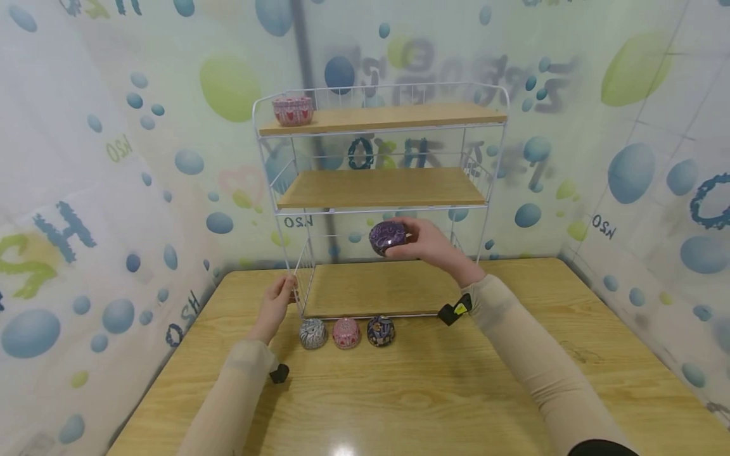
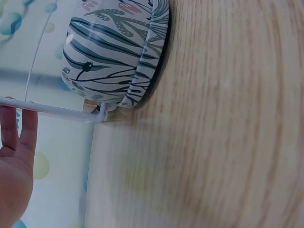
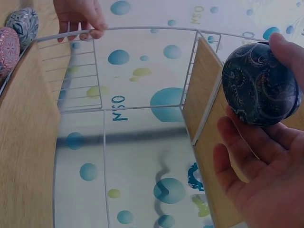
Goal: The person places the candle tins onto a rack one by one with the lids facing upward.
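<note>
My right hand [image 1: 430, 246] holds a dark purple round tin [image 1: 388, 238] with a swirling pattern, thumb on one side and fingers on the other. It is raised in front of the white wire rack [image 1: 277, 234], below the middle shelf's front edge. In the right wrist view the tin [image 3: 260, 84] looks dark blue. My left hand [image 1: 276, 304] grips the rack's front left upright low down; in the left wrist view its fingers [image 2: 28, 128] pass behind the white wire. Nearby on the table stand a grey-white leaf-patterned tin [image 1: 313, 334], a pink tin [image 1: 346, 333] and a dark multicoloured tin [image 1: 381, 331].
The rack has three wooden shelves; a pink tin with red hearts [image 1: 293, 111] sits at the left end of the top shelf [image 1: 393, 116]. Below are the middle shelf [image 1: 382, 187] and bottom shelf [image 1: 376, 288]. A printed curtain [image 1: 188, 114] surrounds the wooden table [image 1: 433, 392].
</note>
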### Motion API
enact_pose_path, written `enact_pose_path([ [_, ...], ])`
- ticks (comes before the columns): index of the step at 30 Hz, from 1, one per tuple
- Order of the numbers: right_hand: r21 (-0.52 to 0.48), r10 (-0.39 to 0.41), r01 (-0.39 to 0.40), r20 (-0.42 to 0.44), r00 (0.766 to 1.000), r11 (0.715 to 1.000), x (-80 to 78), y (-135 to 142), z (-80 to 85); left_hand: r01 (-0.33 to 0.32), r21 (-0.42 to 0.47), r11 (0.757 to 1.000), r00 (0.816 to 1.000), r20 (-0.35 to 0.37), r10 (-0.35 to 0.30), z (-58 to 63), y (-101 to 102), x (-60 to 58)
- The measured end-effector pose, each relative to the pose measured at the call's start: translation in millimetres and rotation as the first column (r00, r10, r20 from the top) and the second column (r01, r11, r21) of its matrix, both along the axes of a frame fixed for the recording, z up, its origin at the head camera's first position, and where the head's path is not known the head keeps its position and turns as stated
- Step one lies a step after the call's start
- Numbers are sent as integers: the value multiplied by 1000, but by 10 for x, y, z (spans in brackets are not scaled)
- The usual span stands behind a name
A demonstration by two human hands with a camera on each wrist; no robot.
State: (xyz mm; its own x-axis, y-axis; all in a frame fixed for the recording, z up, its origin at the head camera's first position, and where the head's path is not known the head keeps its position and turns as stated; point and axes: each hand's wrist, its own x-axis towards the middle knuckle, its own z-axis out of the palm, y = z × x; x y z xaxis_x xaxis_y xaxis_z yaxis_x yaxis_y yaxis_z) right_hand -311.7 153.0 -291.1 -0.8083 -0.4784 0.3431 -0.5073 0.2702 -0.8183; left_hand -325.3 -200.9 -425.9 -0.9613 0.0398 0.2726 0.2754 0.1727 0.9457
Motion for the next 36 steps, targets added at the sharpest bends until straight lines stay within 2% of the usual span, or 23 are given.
enact_pose_path([
  [4, -4, -8, 8, 3, 1000, 1000, 4, -7, 45, 5, 4, 1000, 1000, -24, -5, 60, 31, 69],
  [14, -51, -5, 6, 35, 999, 999, 44, -64, 202, 0, 11, 1000, 999, -32, 0, 40, 28, 62],
  [20, -61, 11, -10, 8, 1000, 998, 40, -79, 292, -2, 10, 1000, 999, -39, 2, 52, 38, 61],
  [36, -77, -4, 6, 20, 1000, 997, 67, -111, 479, 5, 10, 1000, 999, -39, -5, 58, 39, 65],
])
